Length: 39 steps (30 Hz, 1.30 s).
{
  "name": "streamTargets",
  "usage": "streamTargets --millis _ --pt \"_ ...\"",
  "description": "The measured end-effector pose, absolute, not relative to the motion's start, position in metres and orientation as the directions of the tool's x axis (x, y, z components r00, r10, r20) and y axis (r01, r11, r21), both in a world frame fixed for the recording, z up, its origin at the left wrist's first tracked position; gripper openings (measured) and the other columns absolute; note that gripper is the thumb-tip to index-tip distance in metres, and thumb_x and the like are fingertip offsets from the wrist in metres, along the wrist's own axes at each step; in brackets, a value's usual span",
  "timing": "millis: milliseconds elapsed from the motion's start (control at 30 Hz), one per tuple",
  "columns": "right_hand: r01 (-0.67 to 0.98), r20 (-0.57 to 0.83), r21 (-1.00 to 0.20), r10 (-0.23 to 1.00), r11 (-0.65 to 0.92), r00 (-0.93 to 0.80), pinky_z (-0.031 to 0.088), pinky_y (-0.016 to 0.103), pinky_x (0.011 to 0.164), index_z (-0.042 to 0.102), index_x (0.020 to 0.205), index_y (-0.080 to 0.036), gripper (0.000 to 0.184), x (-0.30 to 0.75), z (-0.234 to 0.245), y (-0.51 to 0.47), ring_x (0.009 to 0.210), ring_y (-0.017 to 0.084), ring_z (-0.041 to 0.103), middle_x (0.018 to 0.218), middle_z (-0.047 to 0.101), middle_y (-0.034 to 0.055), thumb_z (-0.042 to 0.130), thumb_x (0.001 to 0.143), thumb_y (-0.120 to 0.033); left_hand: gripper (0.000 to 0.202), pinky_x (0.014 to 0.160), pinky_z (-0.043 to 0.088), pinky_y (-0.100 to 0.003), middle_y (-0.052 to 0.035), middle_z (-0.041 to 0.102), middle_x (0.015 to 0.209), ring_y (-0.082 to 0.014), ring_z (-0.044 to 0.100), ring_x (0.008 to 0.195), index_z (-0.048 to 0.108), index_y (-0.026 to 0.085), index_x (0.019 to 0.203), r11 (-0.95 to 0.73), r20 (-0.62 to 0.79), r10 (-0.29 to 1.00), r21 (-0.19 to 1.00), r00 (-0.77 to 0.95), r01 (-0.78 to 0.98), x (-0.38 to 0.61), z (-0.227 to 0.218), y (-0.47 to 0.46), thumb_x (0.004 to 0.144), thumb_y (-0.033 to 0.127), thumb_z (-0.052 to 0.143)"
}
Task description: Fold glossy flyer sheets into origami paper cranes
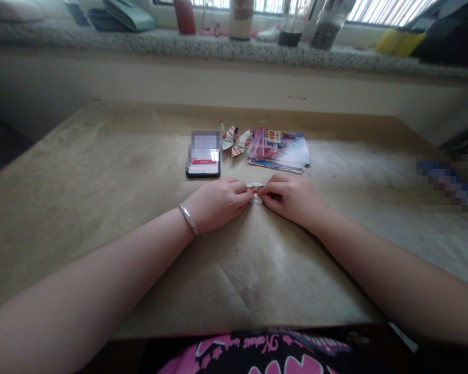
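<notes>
Between my two hands a small piece of folded paper [255,198], white with red print, lies on the table. The fingers of my left hand [222,203], which has a silver bangle at the wrist, press together on its left side. From the other side my right hand [292,197] pinches the paper's right part with thumb and fingertips. My fingers hide much of the paper. Just beyond stand folded paper shapes [236,141] with white faces and red print. Right of them is a stack of colourful printed sheets [280,148].
A smartphone [203,155] with its screen lit lies beyond my left hand on the brown-covered table [140,156]. A blue object [450,184], blurred, is at the right edge. Behind, a speckled windowsill [218,51] holds jars, a red container [184,16] and a yellow item [400,41].
</notes>
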State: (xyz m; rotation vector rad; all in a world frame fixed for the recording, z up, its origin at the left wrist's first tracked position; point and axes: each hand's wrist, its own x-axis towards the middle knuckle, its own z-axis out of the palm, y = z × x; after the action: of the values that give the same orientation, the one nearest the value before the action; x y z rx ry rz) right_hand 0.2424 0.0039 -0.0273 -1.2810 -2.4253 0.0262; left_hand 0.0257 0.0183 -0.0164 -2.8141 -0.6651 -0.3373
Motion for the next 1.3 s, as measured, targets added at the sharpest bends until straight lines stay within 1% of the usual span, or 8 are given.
streamTargets --millis 67,167,267,500,700,933,1133,1300 --pt "0.798 0.325 -0.197 0.806 0.569 -0.494 0.041 0.027 0.067 0.074 0.086 -0.021 0.020 0.2420 -0.0269 0.0033 0.075 0.016 0.060 0.087 0.068 0.0051 0.055 0.085 -0.028 0.024 0.072 0.051 -0.027 -0.0073 0.067 0.093 -0.0157 0.061 0.081 0.065 0.017 0.108 -0.885 0.270 0.385 -0.164 0.883 0.436 0.0239 -0.0165 0.0195 0.094 0.022 0.046" --pt "0.809 0.314 -0.184 0.813 0.559 -0.490 0.040 0.028 0.066 0.073 0.084 -0.021 0.019 0.2414 -0.0260 0.0029 0.075 0.017 0.060 0.086 0.067 0.0049 0.055 0.085 -0.028 0.025 0.075 0.051 -0.027 -0.0072 0.067 0.095 -0.0149 0.061 0.083 0.065 0.018 0.109 -0.896 0.245 0.348 -0.196 0.905 0.398 0.0223 -0.0163 0.0208 0.094 0.020 0.046" --pt "0.814 0.305 -0.156 0.811 0.560 -0.499 0.039 0.028 0.066 0.073 0.085 -0.022 0.021 0.2408 -0.0245 0.0018 0.077 0.017 0.060 0.087 0.068 0.0047 0.054 0.087 -0.030 0.024 0.075 0.051 -0.028 -0.0071 0.067 0.094 -0.0157 0.061 0.082 0.066 0.017 0.108 -0.888 0.229 0.355 -0.220 0.907 0.403 0.0233 -0.0155 0.0204 0.092 0.018 0.048" --pt "0.813 0.301 -0.074 0.790 0.578 -0.534 0.037 0.028 0.064 0.072 0.093 -0.023 0.025 0.2430 -0.0223 -0.0035 0.078 0.017 0.061 0.094 0.070 0.0046 0.049 0.092 -0.030 0.021 0.073 0.049 -0.029 -0.0078 0.065 0.092 -0.0166 0.059 0.081 0.068 0.015 0.103 -0.884 0.276 0.383 -0.168 0.882 0.436 0.0263 -0.0155 0.0182 0.091 0.016 0.051" --pt "0.808 0.284 -0.023 0.779 0.589 -0.559 0.037 0.028 0.063 0.073 0.094 -0.023 0.023 0.2422 -0.0207 -0.0053 0.075 0.017 0.060 0.089 0.069 0.0049 0.051 0.090 -0.026 0.021 0.071 0.048 -0.029 -0.0078 0.064 0.089 -0.0164 0.057 0.079 0.068 0.015 0.104 -0.886 0.283 0.385 -0.155 0.879 0.438 0.0267 -0.0166 0.0188 0.091 0.017 0.051" --pt "0.832 0.251 -0.036 0.811 0.553 -0.528 0.036 0.029 0.063 0.072 0.088 -0.021 0.023 0.2384 -0.0199 -0.0052 0.077 0.018 0.059 0.087 0.066 0.0055 0.050 0.089 -0.026 0.022 0.071 0.047 -0.028 -0.0072 0.064 0.090 -0.0170 0.056 0.079 0.068 0.017 0.105 -0.869 0.234 0.410 -0.195 0.882 0.455 0.0273 -0.0158 0.0194 0.092 0.019 0.051" --pt "0.839 0.258 -0.051 0.819 0.541 -0.513 0.036 0.029 0.063 0.072 0.087 -0.021 0.024 0.2366 -0.0204 -0.0052 0.077 0.018 0.059 0.086 0.065 0.0058 0.048 0.089 -0.026 0.023 0.072 0.047 -0.029 -0.0079 0.063 0.090 -0.0170 0.056 0.080 0.069 0.016 0.102 -0.866 0.241 0.433 -0.156 0.869 0.475 0.0294 -0.0153 0.0170 0.092 0.019 0.048" --pt "0.850 0.246 -0.022 0.827 0.526 -0.506 0.034 0.030 0.062 0.071 0.087 -0.021 0.024 0.2358 -0.0184 -0.0062 0.078 0.019 0.059 0.088 0.065 0.0057 0.048 0.089 -0.027 0.026 0.075 0.048 -0.030 -0.0083 0.064 0.095 -0.0175 0.057 0.082 0.066 0.015 0.109 -0.890 0.240 0.390 -0.148 0.889 0.431 0.0258 -0.0154 0.0190 0.089 0.017 0.050"
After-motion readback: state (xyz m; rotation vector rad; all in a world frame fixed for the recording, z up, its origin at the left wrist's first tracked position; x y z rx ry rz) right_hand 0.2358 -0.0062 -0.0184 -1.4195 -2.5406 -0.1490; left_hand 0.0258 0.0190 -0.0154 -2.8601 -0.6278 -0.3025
